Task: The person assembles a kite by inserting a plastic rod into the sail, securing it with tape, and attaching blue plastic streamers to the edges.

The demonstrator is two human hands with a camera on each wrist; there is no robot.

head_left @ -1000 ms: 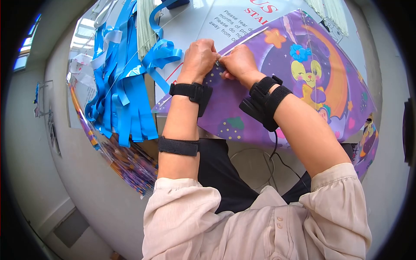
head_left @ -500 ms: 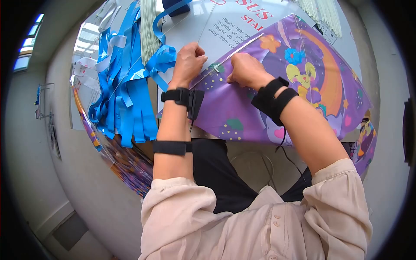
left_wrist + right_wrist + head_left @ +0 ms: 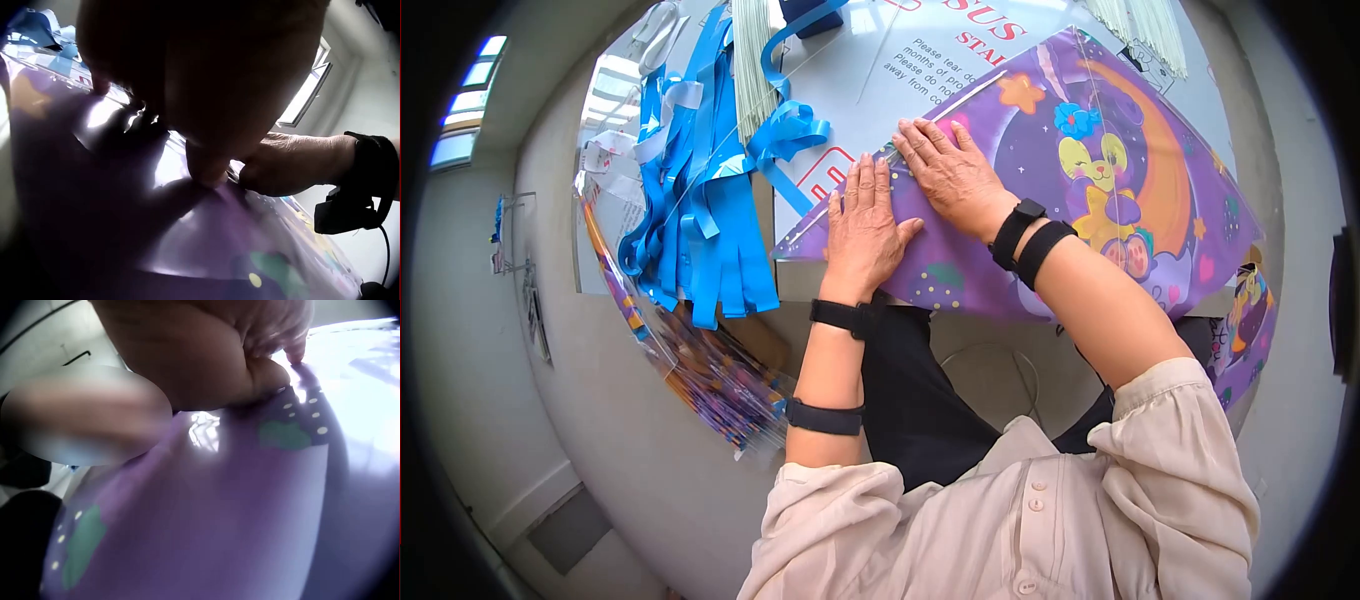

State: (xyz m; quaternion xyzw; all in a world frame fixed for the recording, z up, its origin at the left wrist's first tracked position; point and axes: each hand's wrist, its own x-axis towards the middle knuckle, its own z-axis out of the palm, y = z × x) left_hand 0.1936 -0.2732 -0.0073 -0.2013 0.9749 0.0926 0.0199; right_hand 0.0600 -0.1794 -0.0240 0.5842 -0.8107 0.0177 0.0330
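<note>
A purple kite-shaped sheet (image 3: 1025,265) printed with a rabbit and an orange moon lies on the table, a thin pale rod (image 3: 972,96) along its upper left edge. On the sheet's left part rests the left hand (image 3: 866,225), fingers straight and fingertips at that edge. The right hand (image 3: 952,178) lies flat beside it, fingers extended to the same edge. In the left wrist view the left hand (image 3: 200,69) is dark above the shiny sheet (image 3: 187,244). The right wrist view has the right hand (image 3: 206,353) over the sheet (image 3: 219,506), its fingertips partly hidden.
Blue ribbons (image 3: 725,230) hang over the table's left side, with a bundle of pale strings (image 3: 752,75) beside them. More pale strings (image 3: 1145,35) lie at the back right. A white printed board (image 3: 880,75) is under the sheet. Wrapped colourful items (image 3: 720,385) hang at lower left.
Both hands were curled at the rod near the sheet's edge, then drew apart. Now they lie flat on the sheet, fingers straightened; the left hand has come down toward the body.
</note>
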